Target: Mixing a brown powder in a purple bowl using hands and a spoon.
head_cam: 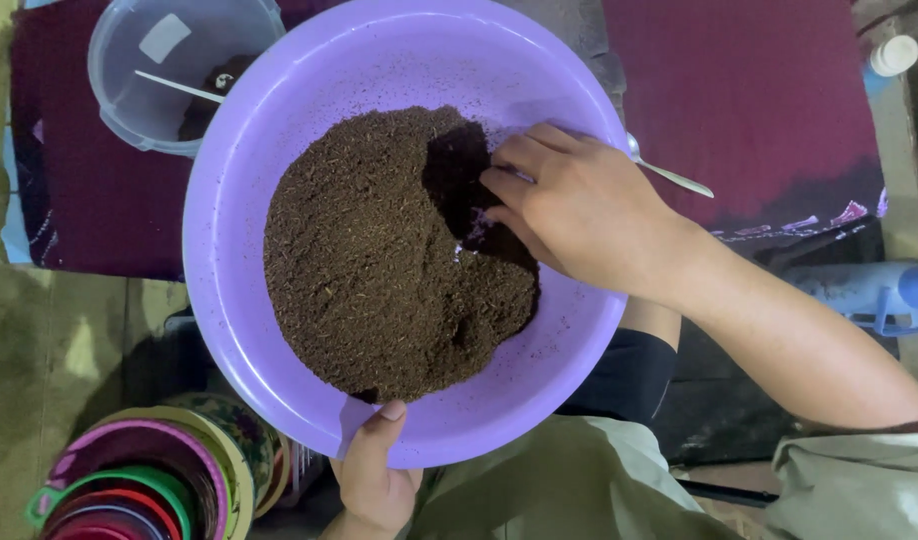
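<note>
Purple bowl (279, 130) of dark soil (379, 260), left hand (374, 480) gripping rim, right hand (579, 215) fingers curled in soil

A heap of soil (394, 250) lies in a basin (279, 130). The right hand (579, 205) rests in the basin, on the soil's right side, with a spoon (669, 175) behind it. The left hand (374, 470) grips the near rim. A tub (144, 60) sits behind-left, stacked pots (139, 480) near-left.

A right hand (579, 215) digs a metal spoon (669, 175) into brown soil (379, 260) in a purple basin (279, 130); the left hand (374, 475) grips its rim.
</note>
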